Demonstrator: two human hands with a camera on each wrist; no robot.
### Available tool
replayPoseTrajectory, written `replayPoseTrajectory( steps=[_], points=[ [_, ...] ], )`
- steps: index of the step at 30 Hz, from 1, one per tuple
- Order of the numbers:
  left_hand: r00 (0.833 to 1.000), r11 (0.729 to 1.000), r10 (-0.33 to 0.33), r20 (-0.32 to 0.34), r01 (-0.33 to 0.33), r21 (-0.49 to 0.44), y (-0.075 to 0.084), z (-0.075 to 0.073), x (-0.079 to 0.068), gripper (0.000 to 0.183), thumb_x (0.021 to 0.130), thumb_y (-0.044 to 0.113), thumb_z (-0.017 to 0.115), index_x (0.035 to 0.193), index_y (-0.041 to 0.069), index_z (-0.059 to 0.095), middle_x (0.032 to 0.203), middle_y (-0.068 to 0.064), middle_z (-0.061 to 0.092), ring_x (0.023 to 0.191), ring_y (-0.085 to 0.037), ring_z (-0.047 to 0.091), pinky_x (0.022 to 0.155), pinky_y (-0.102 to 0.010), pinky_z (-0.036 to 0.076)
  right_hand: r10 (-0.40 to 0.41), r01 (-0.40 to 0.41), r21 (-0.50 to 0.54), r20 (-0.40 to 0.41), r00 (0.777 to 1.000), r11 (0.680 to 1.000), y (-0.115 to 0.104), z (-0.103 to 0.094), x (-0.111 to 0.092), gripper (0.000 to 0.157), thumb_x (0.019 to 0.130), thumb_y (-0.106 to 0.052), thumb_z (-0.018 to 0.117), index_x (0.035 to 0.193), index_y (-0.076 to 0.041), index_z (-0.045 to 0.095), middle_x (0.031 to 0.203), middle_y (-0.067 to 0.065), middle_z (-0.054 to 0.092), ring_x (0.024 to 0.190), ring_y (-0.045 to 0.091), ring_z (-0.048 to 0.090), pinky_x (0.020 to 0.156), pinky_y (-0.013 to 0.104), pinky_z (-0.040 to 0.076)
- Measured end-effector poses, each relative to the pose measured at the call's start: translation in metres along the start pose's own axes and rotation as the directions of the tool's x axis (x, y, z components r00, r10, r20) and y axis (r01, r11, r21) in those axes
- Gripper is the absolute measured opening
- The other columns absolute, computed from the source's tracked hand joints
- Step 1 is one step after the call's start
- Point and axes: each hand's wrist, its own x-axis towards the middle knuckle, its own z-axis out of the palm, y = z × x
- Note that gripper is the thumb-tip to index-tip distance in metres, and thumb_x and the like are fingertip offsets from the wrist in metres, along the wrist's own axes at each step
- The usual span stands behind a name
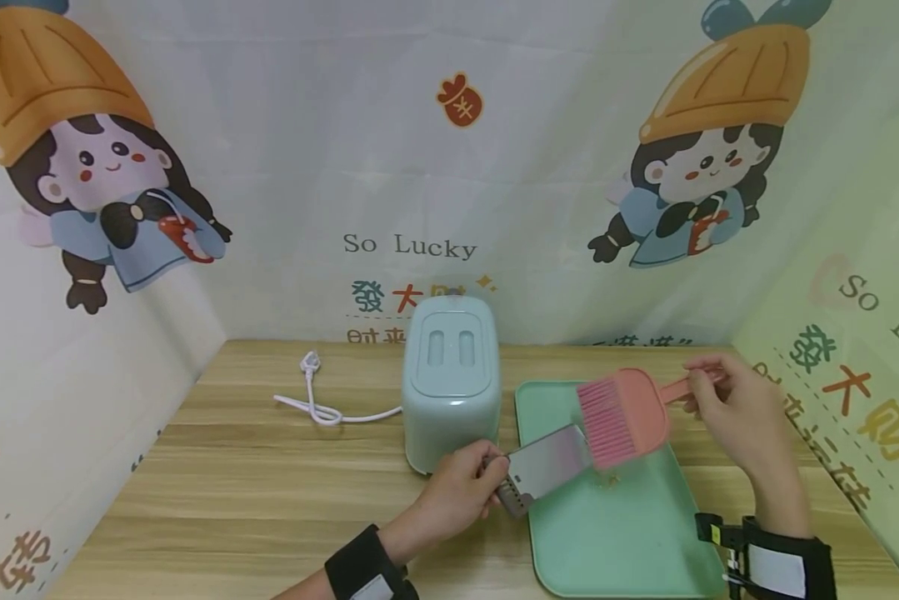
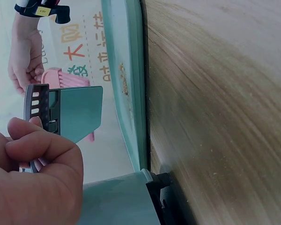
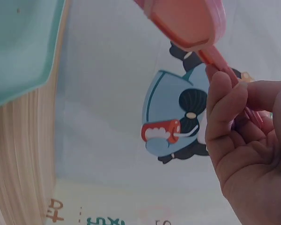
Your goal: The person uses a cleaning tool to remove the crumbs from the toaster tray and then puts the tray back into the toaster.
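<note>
My left hand (image 1: 464,482) grips the dark slotted end of a flat metal crumb tray (image 1: 550,460), which is held tilted over a green serving tray (image 1: 621,542). In my right hand (image 1: 745,417) is the handle of a pink brush (image 1: 636,417), its bristles against or just above the crumb tray's far end. Crumbs (image 2: 123,79) lie on the green tray in the left wrist view. The right wrist view shows the brush's pink head (image 3: 187,23), with thumb and fingers around the handle.
A pale green toaster (image 1: 452,375) stands upright left of the serving tray, close to my left hand. Its white cord and plug (image 1: 322,408) lie on the wooden table (image 1: 269,500). Printed cloth (image 1: 539,167) hangs behind and at both sides.
</note>
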Motion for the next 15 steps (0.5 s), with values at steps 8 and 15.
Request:
replayPoseTrajectory(
  steps=[8,15],
  points=[
    [1.0,1.0,-0.016,0.007,0.016,-0.015,0.0005,-0.0015,0.0001,0.017,0.1,0.025,0.051,0.093,0.011,0.06,0.07,-0.001,0.058,0.052,-0.013,0.052,0.046,-0.023,0.043,-0.059,0.05,0.078,0.107,0.993,0.996,0.0004,0.0047,0.0004,0.011,0.097,-0.004,0.051,0.104,0.0,0.059,0.077,0.01,0.06,0.057,0.017,0.059,0.046,0.024,0.05],
    [1.0,0.999,-0.025,0.016,0.026,-0.024,-0.0007,-0.0032,0.0002,0.018,0.1,0.025,0.051,0.094,0.011,0.06,0.072,-0.001,0.059,0.053,-0.013,0.052,0.046,-0.023,0.041,-0.029,0.03,-0.017,0.053,0.998,0.999,0.0057,-0.0033,-0.0022,0.012,0.097,-0.01,0.052,0.106,-0.005,0.06,0.075,0.006,0.063,0.058,0.014,0.059,0.043,0.022,0.045]
  ],
)
